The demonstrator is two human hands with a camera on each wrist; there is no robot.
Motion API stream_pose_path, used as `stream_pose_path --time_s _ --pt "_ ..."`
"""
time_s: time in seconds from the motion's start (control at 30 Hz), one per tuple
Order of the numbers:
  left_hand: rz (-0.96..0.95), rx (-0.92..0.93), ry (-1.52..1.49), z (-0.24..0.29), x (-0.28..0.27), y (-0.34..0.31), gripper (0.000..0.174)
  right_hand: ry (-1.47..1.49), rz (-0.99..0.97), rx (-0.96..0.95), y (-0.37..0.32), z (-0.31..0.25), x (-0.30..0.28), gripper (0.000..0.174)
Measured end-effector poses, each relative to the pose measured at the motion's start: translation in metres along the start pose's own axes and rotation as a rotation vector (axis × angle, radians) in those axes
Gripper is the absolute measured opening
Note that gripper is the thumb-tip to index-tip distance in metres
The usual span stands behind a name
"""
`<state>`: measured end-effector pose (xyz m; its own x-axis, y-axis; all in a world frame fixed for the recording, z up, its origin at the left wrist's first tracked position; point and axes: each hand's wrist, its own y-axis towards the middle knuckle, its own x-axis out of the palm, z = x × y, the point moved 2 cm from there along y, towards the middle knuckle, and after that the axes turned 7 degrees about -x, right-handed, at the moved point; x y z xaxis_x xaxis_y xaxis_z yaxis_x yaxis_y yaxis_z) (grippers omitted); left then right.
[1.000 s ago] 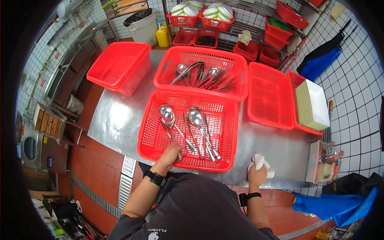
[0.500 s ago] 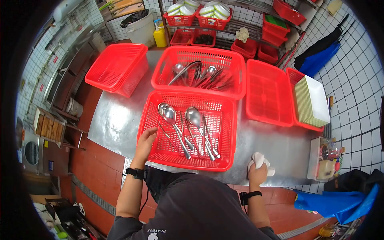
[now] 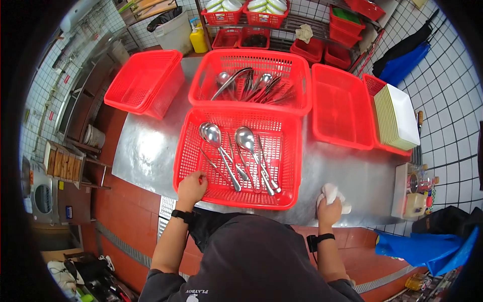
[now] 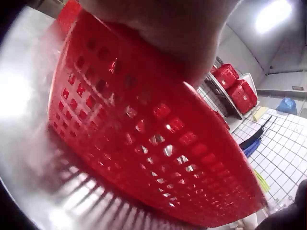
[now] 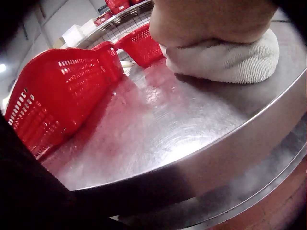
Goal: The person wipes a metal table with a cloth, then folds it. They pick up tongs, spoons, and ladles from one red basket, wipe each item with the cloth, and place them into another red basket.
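Note:
In the head view a red perforated basket (image 3: 294, 156) stands at the table's front, holding large metal serving spoons (image 3: 213, 135) and several thinner utensils. My left hand (image 3: 192, 187) is at its front left corner, fingers curled over the rim and gripping it. The left wrist view shows the palm over the top edge of the basket's slotted wall (image 4: 144, 124); the fingertips are hidden. On the table right of the basket, my right hand (image 3: 329, 212) holds a bunched white cloth (image 3: 332, 193). Up close, the cloth (image 5: 230, 60) lies under that hand on the metal surface.
Behind stands another red basket (image 3: 196, 83) of utensils. Stacked red baskets (image 3: 168, 95) are at left. To the right are a red tray (image 3: 342, 105), stacked pale trays (image 3: 400, 116) and a white bin (image 3: 401, 194) of bottles. The steel table's edge (image 5: 201, 165) runs close before me.
One second ago my left hand held a spoon handle inside the basket. It let go, moved left with fingers extended, and now curls over the rim. The right hand stays on the cloth.

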<state>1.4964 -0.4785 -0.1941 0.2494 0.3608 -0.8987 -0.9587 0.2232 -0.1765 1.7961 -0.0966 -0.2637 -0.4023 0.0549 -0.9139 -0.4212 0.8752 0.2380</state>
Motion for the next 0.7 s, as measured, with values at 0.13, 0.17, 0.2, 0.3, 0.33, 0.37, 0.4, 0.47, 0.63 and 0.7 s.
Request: stream_pose_path --time_s 0.13,0.17,0.2,0.3,0.33,0.37,0.4,0.47,0.63,0.7 --pt "-0.052 0.021 0.039 0.005 -0.005 -0.001 0.021 -0.003 -0.002 -0.007 -0.001 0.001 0.003 0.035" --pt "-0.055 0.023 0.046 0.007 -0.007 -0.001 0.021 0.005 0.002 -0.004 -0.002 0.003 0.004 0.035" --pt "-0.064 0.009 0.053 0.009 -0.008 -0.001 0.021 0.006 -0.002 0.005 -0.004 0.005 0.008 0.035" --pt "-0.12 0.032 0.091 0.015 -0.012 -0.001 0.021 -0.058 0.091 -0.146 -0.007 0.01 0.014 0.036" --pt "-0.158 0.055 0.116 0.015 -0.013 -0.002 0.021 -0.079 0.085 -0.197 -0.004 0.01 0.016 0.037" --pt "-0.157 0.053 0.123 0.013 -0.013 0.0 0.021 -0.098 0.078 -0.247 -0.002 0.009 0.018 0.038" --pt "-0.163 0.089 0.12 0.01 -0.012 0.002 0.021 -0.092 0.073 -0.243 -0.001 0.009 0.017 0.038" --pt "-0.177 0.124 0.125 0.007 -0.011 0.003 0.02 -0.047 0.054 -0.303 -0.001 0.009 0.016 0.039" --pt "-0.166 0.168 0.104 0.016 -0.016 0.001 0.018 -0.076 0.085 -0.289 0.004 0.004 0.018 0.037" --pt "-0.159 0.167 0.09 0.023 -0.018 -0.001 0.018 -0.08 0.094 -0.304 0.011 0.003 0.019 0.035"
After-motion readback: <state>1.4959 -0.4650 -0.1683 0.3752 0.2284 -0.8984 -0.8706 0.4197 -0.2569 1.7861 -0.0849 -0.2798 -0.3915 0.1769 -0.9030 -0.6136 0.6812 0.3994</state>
